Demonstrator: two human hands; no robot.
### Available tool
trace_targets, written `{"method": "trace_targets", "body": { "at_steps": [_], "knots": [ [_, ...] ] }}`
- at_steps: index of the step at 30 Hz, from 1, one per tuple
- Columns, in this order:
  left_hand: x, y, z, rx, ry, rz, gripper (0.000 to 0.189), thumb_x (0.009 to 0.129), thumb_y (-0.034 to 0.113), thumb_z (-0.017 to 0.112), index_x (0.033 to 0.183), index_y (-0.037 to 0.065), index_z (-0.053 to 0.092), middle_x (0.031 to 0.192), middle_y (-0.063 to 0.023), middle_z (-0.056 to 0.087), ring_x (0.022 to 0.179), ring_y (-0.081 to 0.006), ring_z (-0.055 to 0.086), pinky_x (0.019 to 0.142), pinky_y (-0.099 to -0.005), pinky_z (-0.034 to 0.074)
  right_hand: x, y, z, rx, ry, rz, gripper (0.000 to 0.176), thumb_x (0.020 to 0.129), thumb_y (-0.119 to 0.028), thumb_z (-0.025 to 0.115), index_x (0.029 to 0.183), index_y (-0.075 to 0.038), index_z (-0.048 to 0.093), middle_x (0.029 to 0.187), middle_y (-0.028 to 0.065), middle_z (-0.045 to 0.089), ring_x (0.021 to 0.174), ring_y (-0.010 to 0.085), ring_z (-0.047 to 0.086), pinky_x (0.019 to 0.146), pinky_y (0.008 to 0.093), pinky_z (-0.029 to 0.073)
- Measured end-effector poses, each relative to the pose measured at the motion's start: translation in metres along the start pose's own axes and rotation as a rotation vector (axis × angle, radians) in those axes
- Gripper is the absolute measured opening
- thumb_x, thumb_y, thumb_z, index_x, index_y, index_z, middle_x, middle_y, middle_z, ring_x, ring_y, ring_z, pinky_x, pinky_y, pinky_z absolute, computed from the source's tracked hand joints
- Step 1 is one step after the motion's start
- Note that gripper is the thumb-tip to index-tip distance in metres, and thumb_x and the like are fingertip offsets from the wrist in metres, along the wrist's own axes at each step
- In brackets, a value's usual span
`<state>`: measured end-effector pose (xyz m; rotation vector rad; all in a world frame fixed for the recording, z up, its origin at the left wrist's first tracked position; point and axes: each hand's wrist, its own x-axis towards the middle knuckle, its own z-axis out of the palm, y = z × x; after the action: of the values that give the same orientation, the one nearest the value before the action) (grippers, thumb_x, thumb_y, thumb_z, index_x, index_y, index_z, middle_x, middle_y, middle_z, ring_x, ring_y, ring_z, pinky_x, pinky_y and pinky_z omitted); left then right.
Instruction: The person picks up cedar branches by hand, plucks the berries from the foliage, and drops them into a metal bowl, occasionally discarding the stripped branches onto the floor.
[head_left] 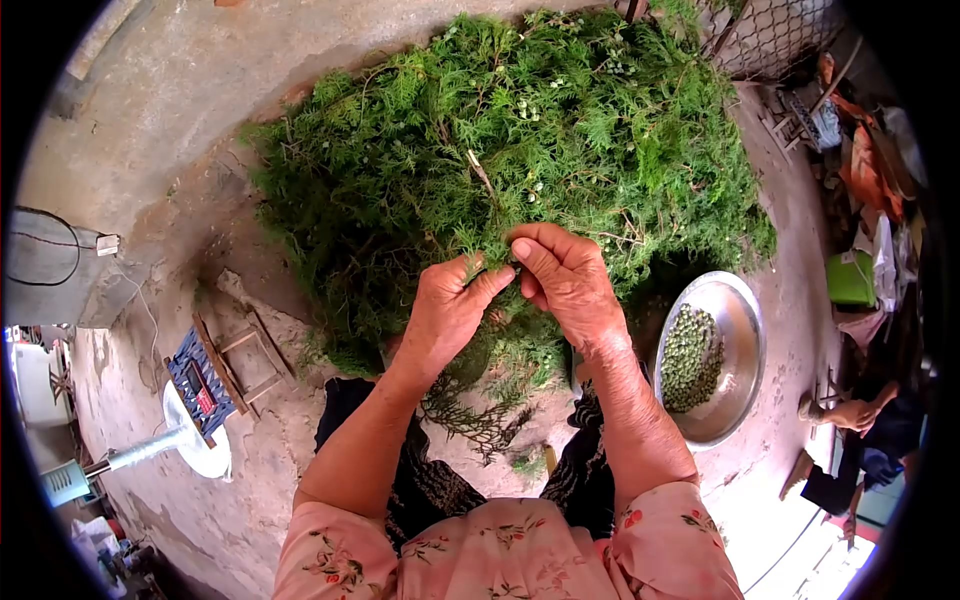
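Observation:
My left hand [450, 305] is closed in a pinch on a green evergreen sprig [470, 243], whose leafy tip sticks up past the fingers. Thumb against fingers, my right hand [568, 280] is closed right beside it, the two thumbs almost meeting. What the right fingers pinch is too small to make out. Both hands are over the near edge of a large heap of cut evergreen branches [400, 170], with pale little cones among the leaves. To the right of my right forearm stands a metal basin [738, 385] partly filled with small round green cones [692, 360].
A small wooden stool [240, 345] and a white fan [150, 450] stand at the left. Loose twigs [480, 415] lie on the floor between my legs. Along the right side are a green container [850, 278], bags and clutter, and another person's foot [855, 412].

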<state>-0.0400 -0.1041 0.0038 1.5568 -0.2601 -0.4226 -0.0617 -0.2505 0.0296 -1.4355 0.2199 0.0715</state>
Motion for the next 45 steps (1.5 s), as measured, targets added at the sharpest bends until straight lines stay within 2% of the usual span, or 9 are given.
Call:
{"method": "trace_targets", "body": {
  "at_steps": [3,8,14,21,28,31,37,41,45],
  "knots": [
    [-0.002,0.005,-0.001,-0.251,-0.014,-0.102,0.014,0.084,0.014,0.061,0.086,-0.001,0.062,0.069,-0.0019,0.057,0.054,-0.0067,0.049,0.052,-0.0260,0.051,-0.001,0.001,0.000,-0.063,-0.005,0.007,0.015,0.088,-0.017,0.057,0.088,-0.001,0.057,0.062,-0.0011,0.050,0.049,0.0054,0.044,0.043,0.0196,0.037],
    [-0.004,0.015,-0.003,-0.331,0.000,-0.209,0.015,0.084,0.013,0.061,0.088,0.000,0.063,0.068,-0.0017,0.056,0.051,-0.0085,0.047,0.049,-0.0259,0.051,-0.003,0.013,-0.002,0.510,0.017,0.240,0.021,0.087,-0.023,0.059,0.093,-0.003,0.057,0.066,0.0002,0.049,0.051,0.0075,0.044,0.041,0.0199,0.034],
    [-0.006,0.027,-0.006,-0.349,-0.029,-0.216,0.016,0.083,0.013,0.063,0.090,-0.001,0.063,0.063,-0.0013,0.054,0.050,-0.0089,0.051,0.048,-0.0248,0.049,-0.003,0.017,-0.004,0.814,-0.021,0.247,0.027,0.086,-0.027,0.060,0.091,-0.001,0.056,0.071,0.0030,0.048,0.055,0.0115,0.047,0.045,0.0229,0.037],
    [-0.004,0.018,-0.009,-0.449,-0.034,-0.203,0.017,0.082,0.013,0.063,0.089,-0.002,0.063,0.066,-0.0025,0.055,0.047,-0.0090,0.046,0.045,-0.0262,0.046,0.001,0.002,-0.010,0.744,-0.067,0.182,0.025,0.089,-0.025,0.055,0.090,-0.001,0.056,0.082,0.0072,0.055,0.062,0.0130,0.056,0.050,0.0250,0.039],
    [0.001,0.018,-0.010,-0.393,-0.057,-0.238,0.018,0.084,0.015,0.058,0.088,-0.003,0.060,0.058,-0.0012,0.048,0.042,-0.0087,0.039,0.039,-0.0252,0.037,0.002,0.013,-0.010,0.586,-0.017,0.222,0.026,0.085,-0.027,0.060,0.095,-0.003,0.059,0.068,0.0018,0.057,0.052,0.0091,0.049,0.043,0.0205,0.034],
    [0.006,0.014,-0.016,-0.561,-0.002,-0.193,0.022,0.086,0.023,0.059,0.088,0.001,0.061,0.047,0.0001,0.042,0.038,-0.0107,0.040,0.038,-0.0237,0.032,0.005,0.010,-0.022,0.667,-0.018,0.190,0.021,0.082,-0.020,0.065,0.091,-0.002,0.061,0.067,0.0007,0.056,0.052,0.0087,0.048,0.040,0.0205,0.032],
    [0.021,0.002,-0.050,-0.966,0.018,-0.038,0.024,0.089,0.029,0.054,0.094,0.006,0.057,0.049,0.0048,0.033,0.038,-0.0086,0.029,0.037,-0.0241,0.023,-0.004,0.001,-0.030,0.469,0.001,0.174,0.025,0.082,-0.022,0.064,0.094,-0.001,0.060,0.067,0.0012,0.056,0.048,0.0079,0.046,0.037,0.0191,0.032],
    [0.026,-0.006,-0.064,-1.159,-0.086,0.074,0.023,0.091,0.028,0.049,0.097,0.007,0.056,0.049,0.0050,0.034,0.038,-0.0073,0.030,0.037,-0.0236,0.024,-0.013,0.014,-0.015,0.267,0.053,0.396,0.027,0.080,-0.019,0.066,0.098,0.000,0.058,0.066,0.0023,0.057,0.046,0.0075,0.049,0.035,0.0193,0.037],
    [0.028,-0.009,-0.066,-1.281,-0.215,0.118,0.025,0.094,0.026,0.043,0.098,0.005,0.057,0.049,0.0044,0.036,0.038,-0.0074,0.032,0.036,-0.0226,0.025,-0.027,0.043,0.021,0.371,0.021,0.576,0.024,0.082,-0.016,0.064,0.098,0.000,0.056,0.068,0.0030,0.056,0.046,0.0105,0.049,0.036,0.0224,0.036]
  ]
}}
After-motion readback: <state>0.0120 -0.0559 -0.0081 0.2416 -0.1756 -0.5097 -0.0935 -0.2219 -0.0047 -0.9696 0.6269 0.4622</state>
